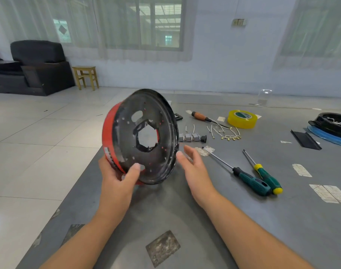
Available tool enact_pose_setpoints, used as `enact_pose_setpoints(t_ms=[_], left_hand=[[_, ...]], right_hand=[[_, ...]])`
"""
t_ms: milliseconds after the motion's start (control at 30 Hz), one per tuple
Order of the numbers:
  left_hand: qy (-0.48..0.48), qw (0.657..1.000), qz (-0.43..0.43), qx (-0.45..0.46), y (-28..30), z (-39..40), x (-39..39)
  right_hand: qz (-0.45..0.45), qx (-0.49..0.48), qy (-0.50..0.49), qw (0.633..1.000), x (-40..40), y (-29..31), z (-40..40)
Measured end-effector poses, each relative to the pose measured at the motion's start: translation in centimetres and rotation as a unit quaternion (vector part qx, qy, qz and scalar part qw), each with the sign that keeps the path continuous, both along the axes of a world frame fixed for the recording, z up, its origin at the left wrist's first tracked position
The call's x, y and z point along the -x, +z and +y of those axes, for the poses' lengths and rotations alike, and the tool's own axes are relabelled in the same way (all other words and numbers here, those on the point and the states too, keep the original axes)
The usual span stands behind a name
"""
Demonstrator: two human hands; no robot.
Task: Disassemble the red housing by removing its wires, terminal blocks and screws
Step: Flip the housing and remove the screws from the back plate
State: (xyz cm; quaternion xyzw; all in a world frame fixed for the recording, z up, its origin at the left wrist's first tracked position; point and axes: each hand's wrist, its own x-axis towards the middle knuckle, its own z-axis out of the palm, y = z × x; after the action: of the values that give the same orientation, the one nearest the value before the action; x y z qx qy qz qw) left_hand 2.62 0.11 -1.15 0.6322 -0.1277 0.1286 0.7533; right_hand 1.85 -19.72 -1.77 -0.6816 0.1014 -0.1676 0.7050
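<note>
Both forearms reach forward from the bottom of the view over the grey table [282, 220]. The left hand [117, 179] is raised with the palm turned to the right and grips the red housing [140, 136] at its lower rim: the thumb lies over the black inner face, and the other fingers are curled behind the red outer wall, where they are mostly hidden. The housing is held above the near left part of the table, tilted on its edge, so that its dark inner side with the many-sided centre hole faces the camera. The right hand [195, 166] is held up just beside the right edge of the housing, palm toward it, with the fingers straight and a little spread; it holds nothing, and whether the fingertips touch the rim I cannot tell, because the hand is blurred. Further back on the table lie a row of grey terminal blocks [192, 137] and, to their right, loose wires [224, 133] with brass ends. Near these are a wooden-handled tool [201, 116] and a yellow tape roll [242, 119]. Two green-handled screwdrivers [260, 179] lie to the right of the right hand
</note>
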Motion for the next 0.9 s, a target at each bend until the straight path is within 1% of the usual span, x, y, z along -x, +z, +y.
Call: enact_pose_setpoints(t_ms=[33, 100, 167, 233, 400, 533, 600, 667, 767, 833, 900], left_hand=[[-0.025, 0.997, 0.034, 0.058, -0.1, 0.2, -0.3], [-0.062, 0.983, 0.095, 0.148, -0.2, 0.6, -0.9], [-0.085, 0.971, 0.130, 0.183, -0.4, 0.9, -1.4], [-0.103, 0.962, 0.153, 0.200, -0.7, 1.2, -1.8], [-0.121, 0.956, 0.170, 0.208, -0.6, 1.2, -1.9], [-0.091, 0.970, 0.180, 0.133, -0.7, 0.3, -2.6], [-0.105, 0.970, 0.193, 0.101, -0.5, -0.4, -2.3], [-0.143, 0.962, 0.218, 0.085, -0.6, -1.1, -2.2], [-0.208, 0.938, 0.252, 0.117, -0.9, -2.2, -2.3], [-0.213, 0.934, 0.251, 0.142, -0.8, -3.1, -2.7], [-0.195, 0.939, 0.241, 0.151, -0.7, -3.7, -3.0]], right_hand=[[0.017, -0.007, 0.002, 1.000, -0.1, -0.1, -0.1], [0.026, -0.076, 0.017, 0.997, -0.3, -0.2, -0.1], [0.022, -0.145, 0.044, 0.988, -0.5, -0.1, -0.1], [0.022, -0.162, 0.065, 0.984, -0.4, 0.0, -0.2], [0.006, -0.155, 0.087, 0.984, -0.1, -0.1, -0.4], [-0.006, -0.160, 0.036, 0.987, -0.1, -0.3, -0.5], [-0.014, -0.168, 0.003, 0.986, -0.2, -0.3, -0.6], [-0.028, -0.175, -0.015, 0.984, -0.3, -0.4, -0.5], [-0.047, -0.168, -0.029, 0.984, -0.2, -0.6, -0.4], [-0.052, -0.155, -0.027, 0.986, -0.1, -0.8, -0.5], [-0.055, -0.151, -0.016, 0.987, -0.1, -1.0, -0.9]])
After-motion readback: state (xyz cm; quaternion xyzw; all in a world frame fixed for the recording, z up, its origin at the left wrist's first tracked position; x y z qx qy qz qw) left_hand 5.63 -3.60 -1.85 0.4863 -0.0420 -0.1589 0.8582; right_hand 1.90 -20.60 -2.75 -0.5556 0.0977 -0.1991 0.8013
